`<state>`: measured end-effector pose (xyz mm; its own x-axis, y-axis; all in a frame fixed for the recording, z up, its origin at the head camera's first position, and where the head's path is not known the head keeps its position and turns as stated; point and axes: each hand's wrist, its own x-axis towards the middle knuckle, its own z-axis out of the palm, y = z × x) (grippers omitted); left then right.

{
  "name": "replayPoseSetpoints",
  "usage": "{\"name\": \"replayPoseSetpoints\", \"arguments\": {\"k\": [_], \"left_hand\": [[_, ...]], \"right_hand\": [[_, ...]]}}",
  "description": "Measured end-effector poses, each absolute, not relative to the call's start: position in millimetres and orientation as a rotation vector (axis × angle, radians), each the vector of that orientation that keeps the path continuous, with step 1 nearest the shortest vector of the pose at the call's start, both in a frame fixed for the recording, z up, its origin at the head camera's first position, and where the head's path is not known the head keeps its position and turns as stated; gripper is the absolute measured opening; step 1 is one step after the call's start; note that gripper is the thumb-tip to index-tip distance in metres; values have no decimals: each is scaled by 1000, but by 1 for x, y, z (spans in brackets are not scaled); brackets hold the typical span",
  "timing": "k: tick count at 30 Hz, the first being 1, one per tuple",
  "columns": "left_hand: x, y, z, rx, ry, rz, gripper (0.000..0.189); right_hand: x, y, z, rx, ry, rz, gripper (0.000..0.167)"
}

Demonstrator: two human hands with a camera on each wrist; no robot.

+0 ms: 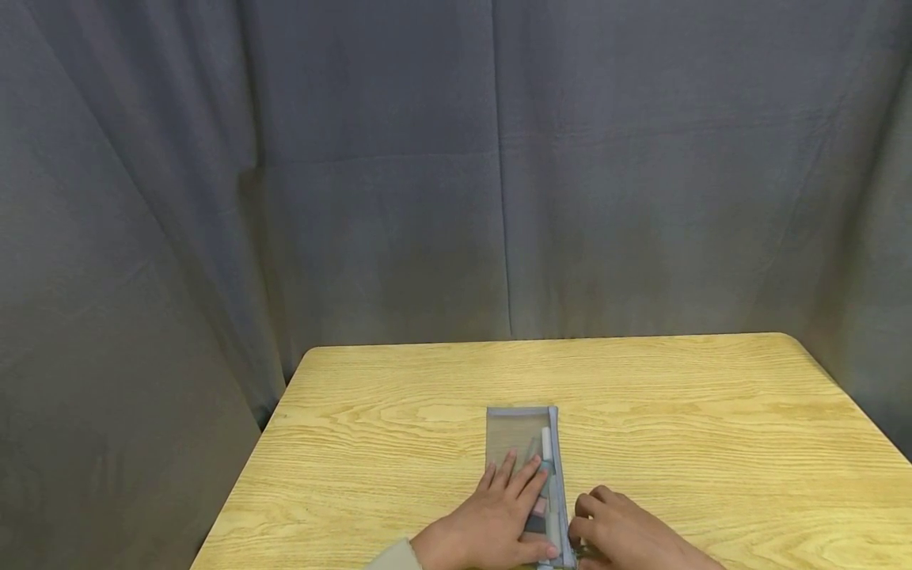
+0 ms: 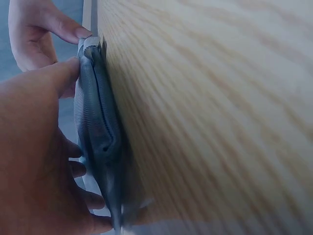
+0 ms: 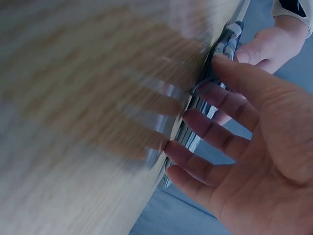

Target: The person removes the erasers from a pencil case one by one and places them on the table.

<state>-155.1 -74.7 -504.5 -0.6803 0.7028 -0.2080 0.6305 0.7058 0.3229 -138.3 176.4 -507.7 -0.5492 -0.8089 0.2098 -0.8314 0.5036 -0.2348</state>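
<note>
A see-through mesh zip pouch (image 1: 513, 435) with grey-blue edging lies lengthwise on the wooden table. Through the mesh show a white stick-shaped thing (image 1: 546, 443), a pinkish piece (image 1: 539, 507) and other small things I cannot make out. My left hand (image 1: 492, 522) rests on top of the pouch, fingers spread, thumb near its right edge. At the near right corner, my right hand (image 1: 620, 526) pinches the zipper pull (image 3: 205, 84) between thumb and forefinger; its other fingers bend loosely beside the pouch. The zipper (image 2: 102, 107) runs along the pouch's right side.
The light wooden tabletop (image 1: 712, 419) reaches out on both sides of the pouch and behind it. Grey curtains (image 1: 385, 237) hang beyond the far edge and along the left and right.
</note>
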Motion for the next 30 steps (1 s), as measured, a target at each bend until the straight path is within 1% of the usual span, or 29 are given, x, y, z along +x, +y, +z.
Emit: {"name": "replayPoseSetpoints", "arguments": {"k": [6, 10, 23, 30], "left_hand": [[-154, -72, -504, 1029, 2604, 304, 94], [-154, -70, -503, 1010, 2627, 280, 95], [-153, -61, -500, 993, 2685, 198, 100], [-154, -59, -501, 998, 2697, 175, 101]], "right_hand": [[-137, 172, -507, 1421, -2693, 468, 11], [-136, 170, -505, 1395, -2741, 499, 7], [-136, 169, -504, 1376, -2738, 468, 7], [-136, 170, -501, 1351, -2807, 558, 10]]}}
